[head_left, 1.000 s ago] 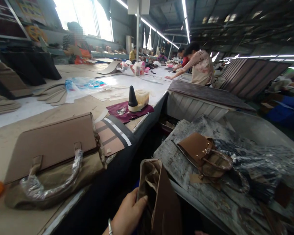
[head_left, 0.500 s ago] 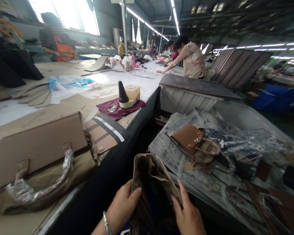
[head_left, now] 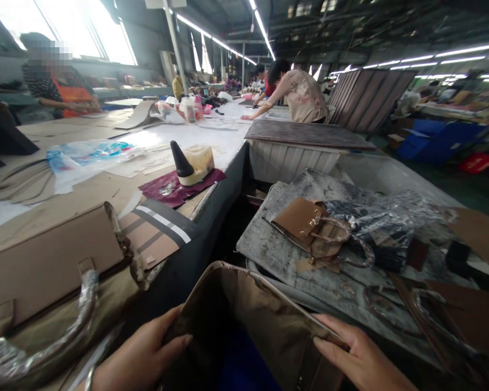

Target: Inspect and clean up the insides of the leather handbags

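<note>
Between my hands is an open brown fabric bag body (head_left: 261, 304), its mouth spread wide toward me, with a dark inside and something blue low in the opening. My left hand (head_left: 146, 347) grips its left rim, thumb inside and fingers behind the cloth. On the right rim, my right hand (head_left: 358, 347) pinches the edge between thumb and fingers. Left of my left hand, a larger taupe handbag (head_left: 52, 271) lies on the table, its handle (head_left: 81, 309) wrapped in clear plastic.
A yellowish glue container (head_left: 198, 160) with a black cone rests on a maroon cloth (head_left: 158, 190) at the table edge. To the right, a small brown handbag (head_left: 297, 220) and plastic film lie on a stained grey board (head_left: 264, 244). Co-workers (head_left: 305, 98) stand farther back.
The bag body has come nearer and its mouth has been pulled wider. My hands have moved farther apart, each still holding the rim. The view has turned slightly right.
</note>
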Demonstrator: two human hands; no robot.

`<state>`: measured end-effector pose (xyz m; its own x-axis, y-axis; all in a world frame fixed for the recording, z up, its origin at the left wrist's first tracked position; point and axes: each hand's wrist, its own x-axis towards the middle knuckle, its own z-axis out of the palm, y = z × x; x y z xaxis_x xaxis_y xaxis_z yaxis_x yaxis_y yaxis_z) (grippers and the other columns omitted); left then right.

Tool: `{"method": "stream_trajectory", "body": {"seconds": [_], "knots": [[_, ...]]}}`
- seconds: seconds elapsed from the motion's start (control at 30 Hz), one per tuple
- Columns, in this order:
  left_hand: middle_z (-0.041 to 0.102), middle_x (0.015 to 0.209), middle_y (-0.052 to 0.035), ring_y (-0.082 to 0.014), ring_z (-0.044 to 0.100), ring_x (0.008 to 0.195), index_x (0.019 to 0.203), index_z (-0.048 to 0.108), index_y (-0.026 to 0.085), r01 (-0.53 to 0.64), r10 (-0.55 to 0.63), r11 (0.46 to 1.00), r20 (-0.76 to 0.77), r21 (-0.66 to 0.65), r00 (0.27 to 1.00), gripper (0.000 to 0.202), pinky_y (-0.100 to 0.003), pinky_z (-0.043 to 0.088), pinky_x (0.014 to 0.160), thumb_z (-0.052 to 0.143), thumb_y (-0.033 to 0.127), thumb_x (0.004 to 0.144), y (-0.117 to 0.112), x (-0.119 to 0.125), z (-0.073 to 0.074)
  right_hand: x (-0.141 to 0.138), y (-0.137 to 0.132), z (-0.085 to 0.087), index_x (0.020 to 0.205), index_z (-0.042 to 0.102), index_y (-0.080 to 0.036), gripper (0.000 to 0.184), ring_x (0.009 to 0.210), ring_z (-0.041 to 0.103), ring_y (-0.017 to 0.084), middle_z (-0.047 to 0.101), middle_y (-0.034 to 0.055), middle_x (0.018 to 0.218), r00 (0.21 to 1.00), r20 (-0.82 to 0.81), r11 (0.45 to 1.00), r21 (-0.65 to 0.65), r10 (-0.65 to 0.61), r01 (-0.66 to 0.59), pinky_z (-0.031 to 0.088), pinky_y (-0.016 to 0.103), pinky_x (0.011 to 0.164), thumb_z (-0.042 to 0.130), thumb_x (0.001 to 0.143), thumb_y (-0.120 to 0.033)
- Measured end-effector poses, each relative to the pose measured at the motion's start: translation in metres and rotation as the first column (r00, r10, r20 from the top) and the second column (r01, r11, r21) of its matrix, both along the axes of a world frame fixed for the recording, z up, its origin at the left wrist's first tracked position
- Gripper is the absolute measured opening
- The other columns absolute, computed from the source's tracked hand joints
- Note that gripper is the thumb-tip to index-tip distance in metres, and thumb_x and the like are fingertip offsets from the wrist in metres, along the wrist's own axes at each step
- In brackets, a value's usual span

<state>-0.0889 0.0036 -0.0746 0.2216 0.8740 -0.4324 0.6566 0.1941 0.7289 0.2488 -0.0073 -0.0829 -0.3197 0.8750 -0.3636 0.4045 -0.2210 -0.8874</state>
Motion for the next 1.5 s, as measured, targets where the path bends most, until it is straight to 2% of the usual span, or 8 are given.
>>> {"method": "stream_trajectory", "body": {"seconds": [0.07, 0.17, 0.33, 0.67, 0.97, 1.17, 1.3, 1.5], "knots": [[0.057, 0.116, -0.0058, -0.0267, 0.053, 0.104, 0.123, 0.044, 0.021, 0.014, 0.038, 0.971, -0.212, 0.239, 0.977, 0.053, -0.036, 0.044, 0.089, 0.053, 0.031, 0.071, -0.005, 0.001, -0.007, -0.003, -0.008, -0.003, 0.119, 0.052, -0.021, 0.039, 0.105, 0.052, 0.022, 0.057, 0.0038, 0.115, 0.999, 0.044, 0.999, -0.020, 0.029, -0.028, 0.043, 0.028, 0.088, 0.048, 0.082, -0.035], [0.045, 0.128, -0.0065, -0.0288, 0.045, 0.114, 0.127, 0.038, 0.025, 0.210, 0.073, 0.795, -0.433, 0.569, 0.898, 0.056, -0.046, 0.037, 0.095, 0.053, 0.031, 0.073, -0.003, 0.011, -0.005, -0.006, -0.019, -0.006, 0.117, 0.053, -0.026, 0.039, 0.107, 0.050, 0.024, 0.057, 0.0021, 0.115, 0.972, 0.233, 0.999, -0.018, 0.033, -0.029, 0.042, 0.029, 0.089, 0.049, 0.080, -0.037], [0.055, 0.113, -0.0065, -0.0224, 0.048, 0.103, 0.114, 0.050, 0.022, 0.498, -0.233, 0.642, -0.470, 0.582, 0.851, 0.036, -0.035, 0.044, 0.087, 0.053, 0.026, 0.078, 0.015, 0.054, 0.016, -0.011, -0.022, -0.006, 0.117, 0.053, -0.031, 0.039, 0.110, 0.048, 0.023, 0.055, -0.0013, 0.117, 0.945, 0.324, 0.999, 0.006, 0.048, -0.053, 0.041, 0.027, 0.091, 0.048, 0.079, -0.041], [0.058, 0.095, -0.0020, -0.0208, 0.043, 0.092, 0.077, 0.058, 0.021, 0.643, -0.488, 0.679, -0.436, 0.354, 0.756, 0.012, -0.036, 0.038, 0.080, 0.047, 0.020, 0.081, 0.018, 0.067, 0.003, -0.016, -0.024, -0.005, 0.117, 0.051, -0.033, 0.036, 0.110, 0.048, 0.020, 0.054, -0.0039, 0.119, 0.962, 0.261, 0.996, 0.014, 0.078, -0.085, 0.038, 0.025, 0.093, 0.046, 0.083, -0.040], [0.051, 0.119, -0.0031, -0.0267, 0.039, 0.105, 0.088, 0.056, 0.023, 0.767, -0.512, 0.512, -0.579, 0.387, 0.634, 0.011, -0.037, 0.034, 0.084, 0.048, 0.022, 0.080, 0.006, 0.056, 0.001, -0.027, -0.013, -0.004, 0.116, 0.052, -0.030, 0.036, 0.093, 0.057, 0.016, 0.061, -0.0012, 0.105, 0.958, 0.273, 0.995, 0.026, 0.089, -0.100, 0.042, 0.020, 0.080, 0.046, 0.081, -0.025], [0.060, 0.072, -0.0031, -0.0175, 0.050, 0.067, 0.091, 0.054, 0.019, 0.752, -0.594, 0.635, -0.511, 0.175, 0.621, 0.019, -0.032, 0.037, 0.069, 0.041, 0.011, 0.079, 0.022, 0.073, 0.001, -0.038, 0.003, 0.004, 0.109, 0.055, -0.026, 0.044, 0.088, 0.056, 0.014, 0.061, -0.0012, 0.098, 0.940, 0.325, 0.986, 0.088, 0.103, -0.139, 0.040, 0.021, 0.078, 0.042, 0.071, -0.009], [0.063, 0.073, -0.0061, -0.0200, 0.055, 0.067, 0.123, 0.037, 0.015, 0.794, -0.632, 0.591, -0.529, 0.144, 0.566, 0.048, -0.034, 0.039, 0.068, 0.047, 0.016, 0.076, 0.031, 0.082, -0.005, -0.042, 0.009, 0.006, 0.099, 0.058, -0.024, 0.038, 0.076, 0.055, 0.012, 0.059, -0.0020, 0.084, 0.944, 0.292, 0.981, 0.065, 0.155, -0.181, 0.040, 0.020, 0.068, 0.039, 0.071, -0.007], [0.064, 0.066, -0.0092, -0.0257, 0.060, 0.062, 0.084, 0.058, 0.016, 0.805, -0.700, 0.591, -0.522, -0.041, 0.487, 0.015, -0.037, 0.043, 0.062, 0.049, 0.019, 0.072, 0.038, 0.095, -0.009, -0.042, 0.011, 0.004, 0.092, 0.058, -0.023, 0.034, 0.073, 0.054, 0.011, 0.057, -0.0027, 0.081, 0.950, 0.266, 0.981, 0.051, 0.166, -0.186, 0.038, 0.019, 0.066, 0.039, 0.069, -0.006]]}}
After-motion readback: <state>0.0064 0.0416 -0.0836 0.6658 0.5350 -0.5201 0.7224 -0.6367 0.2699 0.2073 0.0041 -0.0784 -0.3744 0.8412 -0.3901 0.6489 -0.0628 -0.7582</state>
